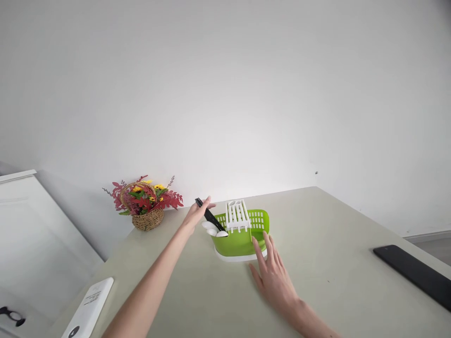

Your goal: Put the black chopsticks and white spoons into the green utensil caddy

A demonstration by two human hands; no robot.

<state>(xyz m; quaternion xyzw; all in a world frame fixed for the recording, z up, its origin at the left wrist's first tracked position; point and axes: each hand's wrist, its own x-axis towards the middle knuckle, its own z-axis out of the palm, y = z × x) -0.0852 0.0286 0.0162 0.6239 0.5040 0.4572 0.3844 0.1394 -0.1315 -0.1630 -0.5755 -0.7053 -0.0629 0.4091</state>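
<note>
A green utensil holder [236, 244] with a perforated back wall and a white base stands on the table. My left hand [196, 215] is closed around a bundle of black chopsticks [211, 218], which lean to the left with their lower ends in the holder's left compartment. Several white spoons [211, 231] rest beside them, bowls over the rim. A white slotted rack [237, 217] sits across the holder's middle. At the holder's right front, my right hand [273, 272] is open with fingers spread, fingertips close to the green wall; whether they touch it I cannot tell.
A wicker basket [148, 219] of red and yellow flowers stands at the back left by the wall. A white flat box-like object [89, 307] lies at the front left, and a long black object [412, 272] near the right edge. A white cabinet [45, 244] adjoins the table's left.
</note>
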